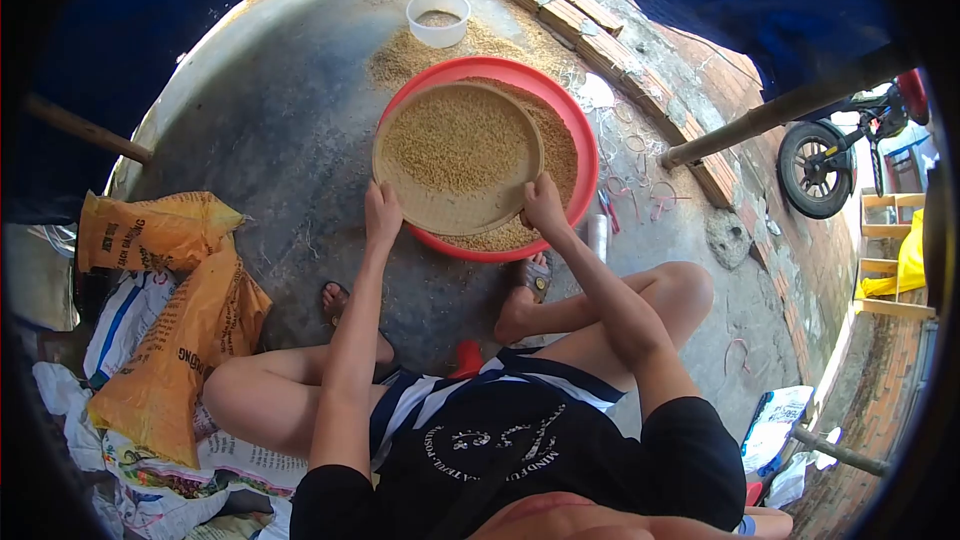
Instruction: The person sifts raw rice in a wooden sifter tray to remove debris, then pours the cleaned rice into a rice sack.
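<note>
Between my two hands is a round woven sieve (450,202), held by its rim over a wide red basin (590,155). A layer of small tan grains or nuts (455,140) lies in the sieve. My left hand (383,210) is closed on the rim at the lower left. At the lower right, my right hand (543,205) grips the rim too. More of the same tan pieces (560,140) show in the basin, around the sieve's right and lower edges; the sieve hides the rest.
A white plastic tub (438,32) stands beyond the basin beside a loose pile of tan grain (395,62). Orange sacks (170,340) lie to my left. Right of the basin are a metal can (598,237), red-handled scissors or pliers (608,210), a brick edging (640,80) and a pole (740,130).
</note>
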